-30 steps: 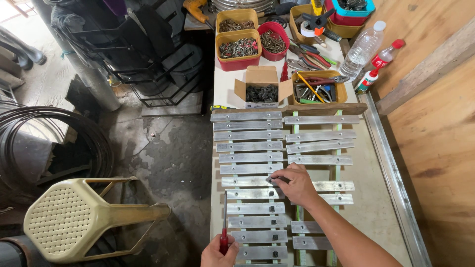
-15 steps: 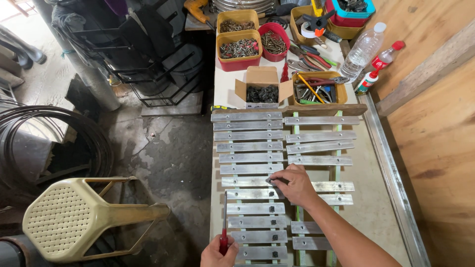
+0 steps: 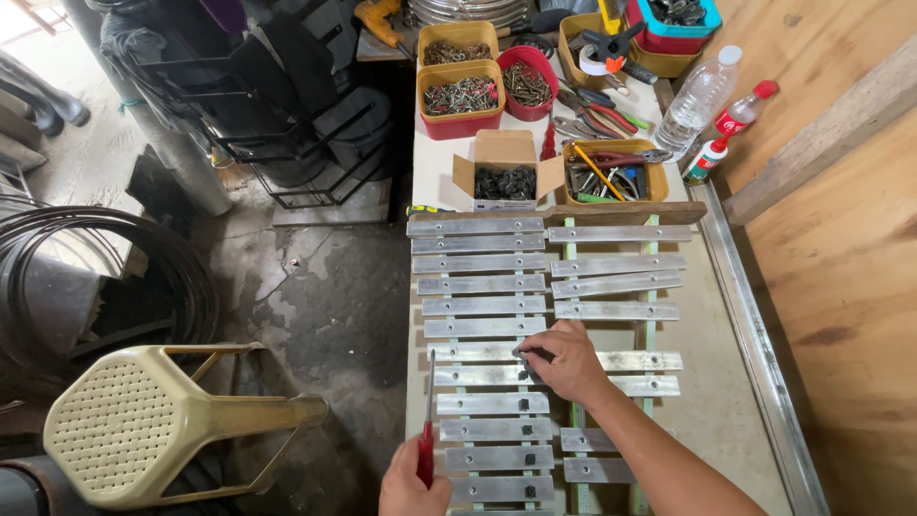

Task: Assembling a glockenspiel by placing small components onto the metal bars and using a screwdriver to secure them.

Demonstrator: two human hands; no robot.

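At the far left, coiled black cable (image 3: 86, 287) lies on the concrete floor (image 3: 325, 287), with a yellow plastic stool (image 3: 143, 430) tipped on its side below it and a black metal rack (image 3: 287, 115) further up. Next comes the left hand (image 3: 413, 487), low at the table's (image 3: 726, 420) near edge, clenched around the red handle of a screwdriver (image 3: 427, 430) whose thin shaft points up toward the metal bars (image 3: 482, 306). These flat silvery bars lie crosswise in two columns like ladder rungs over pale green rails (image 3: 648, 334). The right hand (image 3: 559, 361) rests on the bars about midway down, near the gap between the columns, its fingertips (image 3: 523, 354) pinching a small dark piece, likely a screw, against a bar. Above the bars, an open cardboard box (image 3: 506, 172) holds dark screws; behind it stand yellow and red bins (image 3: 460, 96) of hardware. Further right, a yellow tray (image 3: 611, 177) holds pliers and other tools, and beside it stand a clear bottle (image 3: 699, 96) and a small red-capped bottle (image 3: 740, 113) against the plywood wall (image 3: 841, 239).
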